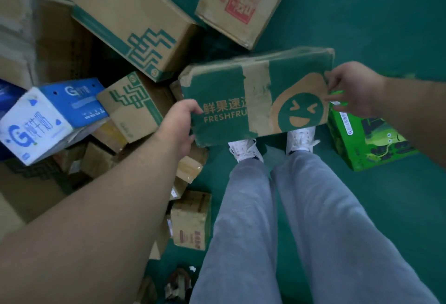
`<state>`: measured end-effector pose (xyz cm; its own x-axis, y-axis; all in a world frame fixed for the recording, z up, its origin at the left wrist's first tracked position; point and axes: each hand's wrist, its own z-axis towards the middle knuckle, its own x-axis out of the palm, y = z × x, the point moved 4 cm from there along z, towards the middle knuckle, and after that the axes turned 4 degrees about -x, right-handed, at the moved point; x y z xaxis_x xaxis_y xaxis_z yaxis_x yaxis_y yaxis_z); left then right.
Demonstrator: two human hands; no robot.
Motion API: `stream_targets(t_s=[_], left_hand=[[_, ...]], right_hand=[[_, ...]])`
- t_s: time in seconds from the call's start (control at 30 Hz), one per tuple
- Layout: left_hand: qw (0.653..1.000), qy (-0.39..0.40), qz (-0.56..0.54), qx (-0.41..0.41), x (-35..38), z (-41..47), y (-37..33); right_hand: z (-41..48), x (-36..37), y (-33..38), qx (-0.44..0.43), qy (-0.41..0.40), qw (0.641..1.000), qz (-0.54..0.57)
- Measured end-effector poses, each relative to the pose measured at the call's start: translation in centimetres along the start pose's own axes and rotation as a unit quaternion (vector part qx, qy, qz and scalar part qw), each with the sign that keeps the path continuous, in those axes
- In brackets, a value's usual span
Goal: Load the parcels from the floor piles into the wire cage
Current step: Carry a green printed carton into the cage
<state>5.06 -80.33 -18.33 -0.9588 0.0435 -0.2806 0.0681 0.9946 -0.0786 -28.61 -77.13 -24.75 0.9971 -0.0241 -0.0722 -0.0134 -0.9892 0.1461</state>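
The green floor [362, 14] is spreading out under everything, and every place below is being given from the green fruit box [255, 93], the parcel in hand. A big plain carton [36, 38] is sitting far to its left. A carton with a green knot pattern [135, 14] is lying up and to the left of it, and a carton with red print [243, 2] is lying just above it.

The fruit box itself is hanging flat in the air over the person's white shoes [243, 149], with its taped top and laughing face turned up. Grey trousers [289, 219] are running down below it.

A blue and white box [48, 115] is tilting well to its left. A bright green box [366, 139] is resting on the floor just below its right end. A smaller knot-pattern carton [135, 105] is sitting just beside its left end, and a small brown parcel [190, 219] is standing below that end.

The left hand [178, 122] is gripping the left end, thumb pressing on top and fingers hidden underneath. The right hand [352, 86] is pinching the right end with curled fingers.
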Motion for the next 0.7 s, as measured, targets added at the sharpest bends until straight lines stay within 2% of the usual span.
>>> stream_targets(t_s=[0.2, 0.4, 0.6, 0.7], left_hand=[[0.999, -0.016, -0.039, -0.02, -3.0, -3.9, 3.2], [0.993, 0.013, -0.09, -0.068, -7.2, -11.0, 8.2], [0.986, -0.035, -0.145, -0.075, -10.5, -20.4, 12.8], [0.977, -0.033, -0.197, -0.077, -11.2, -26.3, 14.9]], right_hand=[[-5.5, 1.5, -0.5, 0.015, 0.004, 0.999, -0.048], [-15.5, 0.5, 1.0, -0.065, 0.06, 0.977, -0.192], [-27.9, 1.7, 3.5, -0.081, 0.091, 0.958, -0.259], [-32.3, 1.9, 5.1, -0.163, 0.111, 0.924, -0.327]])
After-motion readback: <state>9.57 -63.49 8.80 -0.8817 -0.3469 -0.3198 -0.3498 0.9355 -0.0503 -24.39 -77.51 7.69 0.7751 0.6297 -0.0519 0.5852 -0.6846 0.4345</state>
